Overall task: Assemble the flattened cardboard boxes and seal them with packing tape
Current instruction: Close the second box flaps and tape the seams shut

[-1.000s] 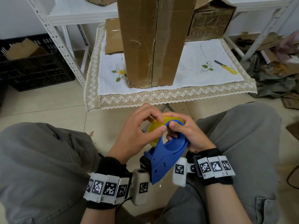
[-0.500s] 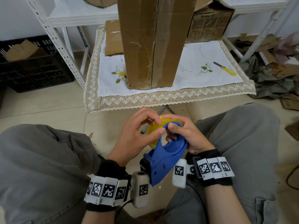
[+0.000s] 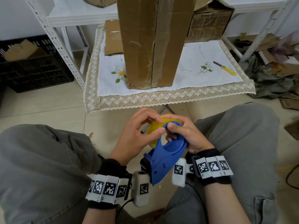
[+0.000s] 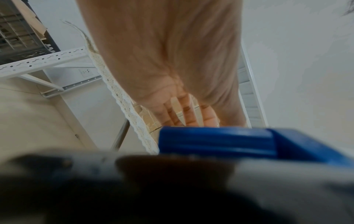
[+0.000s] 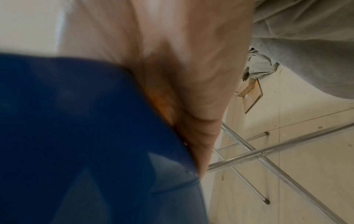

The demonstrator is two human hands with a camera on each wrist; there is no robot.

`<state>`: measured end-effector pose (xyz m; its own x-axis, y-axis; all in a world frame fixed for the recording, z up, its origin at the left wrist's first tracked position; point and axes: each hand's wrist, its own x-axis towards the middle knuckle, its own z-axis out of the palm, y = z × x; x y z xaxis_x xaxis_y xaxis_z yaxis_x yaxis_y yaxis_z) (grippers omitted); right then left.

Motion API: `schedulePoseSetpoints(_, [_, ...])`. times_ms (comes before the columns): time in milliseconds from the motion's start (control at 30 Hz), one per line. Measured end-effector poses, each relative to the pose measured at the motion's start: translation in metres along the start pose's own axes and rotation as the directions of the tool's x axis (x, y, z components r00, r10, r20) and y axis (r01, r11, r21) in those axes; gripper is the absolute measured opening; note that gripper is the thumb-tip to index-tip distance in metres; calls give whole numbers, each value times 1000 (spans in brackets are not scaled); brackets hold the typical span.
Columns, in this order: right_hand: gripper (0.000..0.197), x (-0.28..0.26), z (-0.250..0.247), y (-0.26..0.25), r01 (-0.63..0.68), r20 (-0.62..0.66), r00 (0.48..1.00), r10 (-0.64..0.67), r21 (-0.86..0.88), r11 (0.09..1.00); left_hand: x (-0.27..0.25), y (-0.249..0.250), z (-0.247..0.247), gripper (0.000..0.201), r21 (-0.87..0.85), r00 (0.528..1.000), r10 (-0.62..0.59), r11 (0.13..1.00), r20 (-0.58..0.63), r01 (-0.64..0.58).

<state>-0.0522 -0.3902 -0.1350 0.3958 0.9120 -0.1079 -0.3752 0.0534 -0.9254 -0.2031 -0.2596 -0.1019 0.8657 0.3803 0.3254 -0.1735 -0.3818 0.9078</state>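
Storage or packing corner of a home, improvised. Pale glossy floor tiles (image 3: 48, 107). White slotted-angle metal shelving (image 3: 53, 38) at 10 to 2 o'clock against a plain white wall. Low folding table draped in a white embroidered, lace-edged tablecloth (image 3: 161, 99) at 12 o'clock, a tall brown cardboard box (image 3: 145, 46) standing on it, a yellow-handled utility knife (image 3: 224, 68) at 1 o'clock. Black plastic crate (image 3: 32, 65) with cardboard scraps at 10 o'clock. Cardboard offcuts and crumpled grey cloth (image 3: 275, 83) heaped at 2 o'clock.
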Motion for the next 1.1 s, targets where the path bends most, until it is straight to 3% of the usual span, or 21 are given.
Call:
schedulePoseSetpoints(267, [87,-1,-1,0,2,2,1000,-2,2,1000,-1,-3,3,21,25,1000,5,1000,-22,-5])
schedulePoseSetpoints(400, [83,0,0,0,-10,-8,1000,10,1,1000,-1,-3,1,20,-56,999,-43,998,-14,43])
schedulePoseSetpoints(867, [91,-1,1,2,-10,2,1000,10,-4,1000,-2,-6,0,16,-25,1000,-4,1000,-4,4])
schedulePoseSetpoints(1000, [87,0,1,3,-13,-9,1000,13,-12,1000,-3,-6,1,25,40,1000,-21,999,-12,21])
schedulePoseSetpoints(1100, [85,1,1,3,-13,-10,1000,12,-8,1000,-3,-5,1,13,-15,999,-52,999,1,52])
